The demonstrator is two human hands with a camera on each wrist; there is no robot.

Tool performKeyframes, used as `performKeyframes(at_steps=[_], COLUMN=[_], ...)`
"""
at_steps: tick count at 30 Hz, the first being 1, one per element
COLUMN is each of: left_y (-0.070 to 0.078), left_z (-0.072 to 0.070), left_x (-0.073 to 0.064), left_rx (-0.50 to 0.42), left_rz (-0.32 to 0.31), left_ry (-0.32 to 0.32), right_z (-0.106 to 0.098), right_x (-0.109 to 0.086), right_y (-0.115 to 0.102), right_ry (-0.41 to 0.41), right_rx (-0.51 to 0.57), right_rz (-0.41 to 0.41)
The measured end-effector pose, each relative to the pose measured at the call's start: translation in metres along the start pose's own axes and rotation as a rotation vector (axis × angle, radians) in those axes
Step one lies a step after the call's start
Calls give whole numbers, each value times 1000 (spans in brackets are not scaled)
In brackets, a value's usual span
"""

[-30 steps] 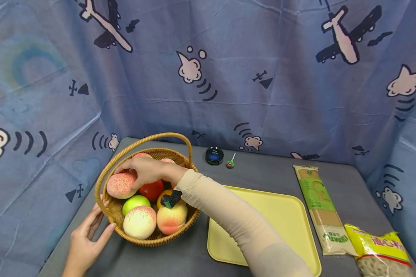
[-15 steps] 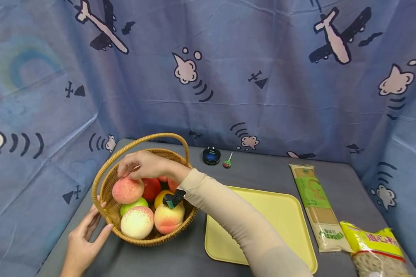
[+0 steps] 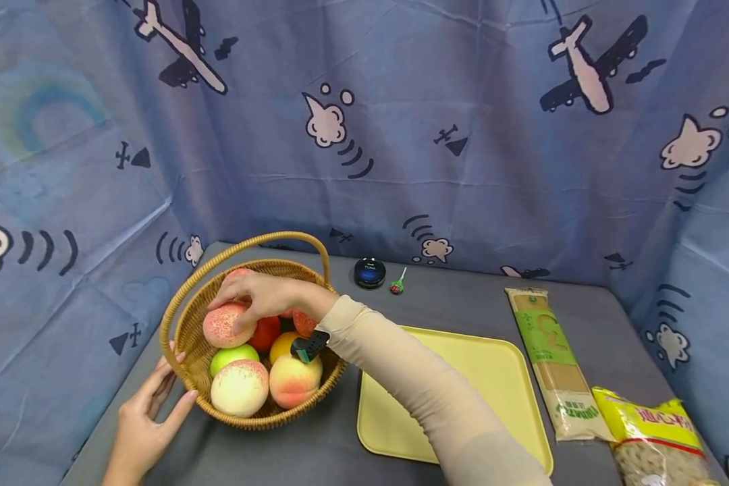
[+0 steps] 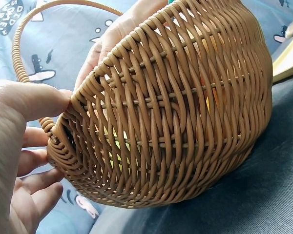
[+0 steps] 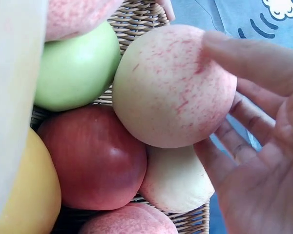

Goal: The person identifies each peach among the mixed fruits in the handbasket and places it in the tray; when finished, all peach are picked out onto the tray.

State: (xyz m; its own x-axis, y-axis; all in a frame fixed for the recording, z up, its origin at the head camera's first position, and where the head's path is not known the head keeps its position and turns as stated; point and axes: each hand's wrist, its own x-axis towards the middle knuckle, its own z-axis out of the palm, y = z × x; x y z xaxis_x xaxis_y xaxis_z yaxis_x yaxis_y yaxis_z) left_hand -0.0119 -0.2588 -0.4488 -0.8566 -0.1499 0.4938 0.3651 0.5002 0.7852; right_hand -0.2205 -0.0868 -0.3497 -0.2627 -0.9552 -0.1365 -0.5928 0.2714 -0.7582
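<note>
My right hand (image 3: 255, 297) grips a speckled pink-and-cream peach (image 3: 226, 325) over the left part of a wicker basket (image 3: 267, 424). In the right wrist view, thumb and fingers lie round this peach (image 5: 173, 87), beside a green apple (image 5: 80, 68) and a red apple (image 5: 95, 158). At the basket's left rim, by the foot of the handle, my left hand (image 3: 147, 422) holds on. The left wrist view has its thumb (image 4: 39, 100) on the rim and its fingers on the other side. A pale peach (image 3: 239, 388) and a yellow-red peach (image 3: 294, 382) lie at the front.
Right of the basket lies a yellow tray (image 3: 480, 385), partly under my right forearm. A tuna tin (image 3: 369, 273) and a lollipop (image 3: 397, 283) are behind. Noodles (image 3: 553, 358) and a bag of pasta (image 3: 656, 439) lie at the right. A patterned curtain (image 3: 401, 135) stands behind.
The peach in my right hand has shifted slightly right within the basket and turned. Fingers that were on its top half a second ago now reach lower round it. My left hand stays at the rim.
</note>
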Motion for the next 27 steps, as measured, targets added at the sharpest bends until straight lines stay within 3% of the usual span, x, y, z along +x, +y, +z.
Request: performKeyframes(at_steps=[4, 16, 24, 27], left_y=[1, -2, 1, 3], left_z=[0, 1, 2, 2], left_x=[0, 0, -1, -1], left_rx=[-10, -16, 49, 56], left_rz=[8, 50, -48, -57], left_ry=[4, -6, 7, 6], right_z=[2, 5, -3, -6], right_x=[-1, -5, -23, -35], right_y=[0, -2, -12, -16], right_ry=[-15, 18, 25, 51], right_rx=[-66, -79, -30, -34], right_rz=[24, 31, 7, -43])
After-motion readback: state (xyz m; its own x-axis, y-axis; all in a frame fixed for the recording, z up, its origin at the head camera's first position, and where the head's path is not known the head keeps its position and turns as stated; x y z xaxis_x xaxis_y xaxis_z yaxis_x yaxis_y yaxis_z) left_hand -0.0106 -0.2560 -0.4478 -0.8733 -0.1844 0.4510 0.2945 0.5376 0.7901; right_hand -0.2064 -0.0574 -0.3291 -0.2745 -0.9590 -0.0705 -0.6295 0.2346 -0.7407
